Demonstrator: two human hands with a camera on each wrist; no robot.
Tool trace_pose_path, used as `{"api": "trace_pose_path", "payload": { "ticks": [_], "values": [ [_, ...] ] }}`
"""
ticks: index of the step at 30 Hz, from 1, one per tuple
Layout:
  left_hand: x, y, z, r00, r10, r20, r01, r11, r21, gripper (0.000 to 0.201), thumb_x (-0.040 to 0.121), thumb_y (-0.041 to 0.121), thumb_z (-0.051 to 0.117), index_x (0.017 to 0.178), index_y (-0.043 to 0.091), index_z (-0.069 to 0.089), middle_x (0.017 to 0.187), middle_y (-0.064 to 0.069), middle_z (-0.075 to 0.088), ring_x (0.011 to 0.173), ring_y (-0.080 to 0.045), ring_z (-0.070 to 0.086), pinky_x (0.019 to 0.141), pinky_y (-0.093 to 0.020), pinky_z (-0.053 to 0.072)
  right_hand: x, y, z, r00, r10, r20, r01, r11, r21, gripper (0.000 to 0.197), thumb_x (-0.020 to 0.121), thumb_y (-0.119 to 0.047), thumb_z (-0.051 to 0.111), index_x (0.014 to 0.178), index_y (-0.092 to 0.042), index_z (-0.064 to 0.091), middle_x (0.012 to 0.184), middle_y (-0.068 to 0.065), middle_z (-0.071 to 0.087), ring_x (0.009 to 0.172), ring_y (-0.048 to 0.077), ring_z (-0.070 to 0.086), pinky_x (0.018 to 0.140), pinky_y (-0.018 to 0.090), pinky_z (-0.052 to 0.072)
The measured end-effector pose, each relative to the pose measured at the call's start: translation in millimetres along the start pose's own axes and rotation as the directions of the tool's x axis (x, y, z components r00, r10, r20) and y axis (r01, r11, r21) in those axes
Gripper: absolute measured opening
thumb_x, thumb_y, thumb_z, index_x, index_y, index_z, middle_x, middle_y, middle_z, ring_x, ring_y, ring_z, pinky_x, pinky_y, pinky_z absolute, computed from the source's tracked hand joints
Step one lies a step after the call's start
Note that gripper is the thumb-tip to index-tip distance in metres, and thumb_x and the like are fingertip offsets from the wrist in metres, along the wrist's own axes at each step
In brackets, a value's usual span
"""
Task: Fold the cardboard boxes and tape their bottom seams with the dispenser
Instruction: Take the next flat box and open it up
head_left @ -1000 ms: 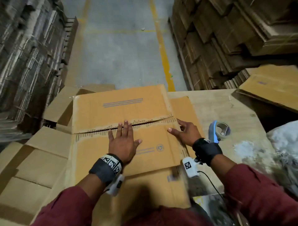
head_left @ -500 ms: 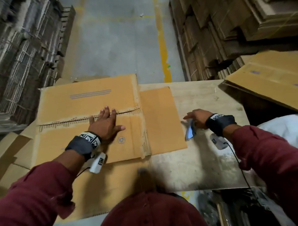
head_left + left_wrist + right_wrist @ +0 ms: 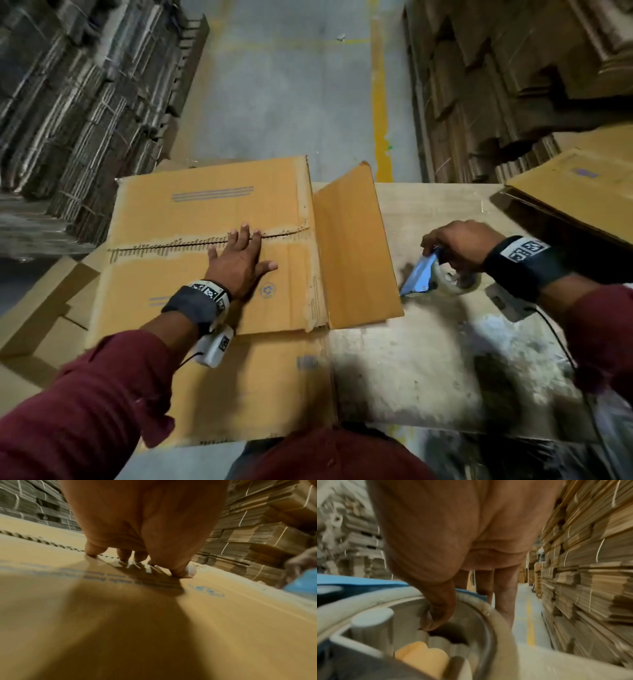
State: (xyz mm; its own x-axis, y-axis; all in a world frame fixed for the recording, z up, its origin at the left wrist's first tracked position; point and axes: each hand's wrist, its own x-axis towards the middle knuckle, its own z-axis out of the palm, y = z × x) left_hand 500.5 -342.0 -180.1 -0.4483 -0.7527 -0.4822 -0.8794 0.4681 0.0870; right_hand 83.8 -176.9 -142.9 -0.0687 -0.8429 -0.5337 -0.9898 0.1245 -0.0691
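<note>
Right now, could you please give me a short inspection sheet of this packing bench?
Surface: wooden table, worn with pale stains.
Job's things: cardboard box lies on the table, flaps meeting at an untaped seam; side flap stands open to its right. Tape dispenser, blue, at the flap's edge.
Clutter: flat cardboard sheets on the far right corner.
Grippers: left hand presses flat on the box by the seam; right hand grips the tape dispenser.
Cables: black cable runs from the right wrist.
Surroundings: bundled cardboard stacks on both sides, concrete floor with a yellow line.
</note>
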Motion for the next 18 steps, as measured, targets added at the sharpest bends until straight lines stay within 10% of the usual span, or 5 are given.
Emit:
{"api": "trace_pose_path", "payload": {
  "ticks": [7, 11, 18],
  "values": [
    [-5.4, 54.3, 5.7, 0.998, -0.034, 0.045, 0.034, 0.999, 0.004, 0.087, 0.101, 0.073, 0.024, 0.166, 0.02, 0.0, 0.173, -0.008, -0.013, 0.16, -0.032, -0.004, 0.121, -0.069, 0.012, -48.5, -17.1, -98.5, 0.948, 0.045, -0.316, 0.04, 0.966, 0.256, 0.04, 0.077, -0.017, 0.081, 0.086, -0.044, 0.053, 0.076, 0.002, 0.064, 0.074, 0.031, 0.062, 0.069, 0.047, 0.053],
    [-19.9, 64.6, -6.1, 0.997, 0.077, 0.016, -0.077, 0.995, 0.059, 0.092, 0.097, 0.077, 0.031, 0.165, 0.017, 0.011, 0.173, -0.009, 0.004, 0.158, -0.033, 0.015, 0.117, -0.065, 0.025, -22.9, -93.6, -111.0, 0.933, 0.09, -0.349, 0.04, 0.936, 0.35, 0.024, 0.087, -0.024, 0.077, 0.087, -0.026, 0.053, 0.073, -0.007, 0.055, 0.08, 0.029, 0.058, 0.066, 0.034, 0.035],
    [-33.4, -91.8, -7.6, 0.995, 0.102, 0.01, -0.102, 0.99, 0.097, 0.101, 0.094, 0.082, 0.023, 0.162, 0.02, -0.019, 0.167, -0.005, -0.032, 0.157, -0.027, -0.023, 0.122, -0.066, -0.008, 16.3, -231.2, -110.2, 0.958, -0.01, -0.285, 0.211, 0.695, 0.687, 0.034, 0.091, 0.001, 0.067, 0.111, -0.025, 0.061, 0.094, -0.005, 0.072, 0.083, 0.02, 0.07, 0.057, 0.023, 0.056]
  ]
}}
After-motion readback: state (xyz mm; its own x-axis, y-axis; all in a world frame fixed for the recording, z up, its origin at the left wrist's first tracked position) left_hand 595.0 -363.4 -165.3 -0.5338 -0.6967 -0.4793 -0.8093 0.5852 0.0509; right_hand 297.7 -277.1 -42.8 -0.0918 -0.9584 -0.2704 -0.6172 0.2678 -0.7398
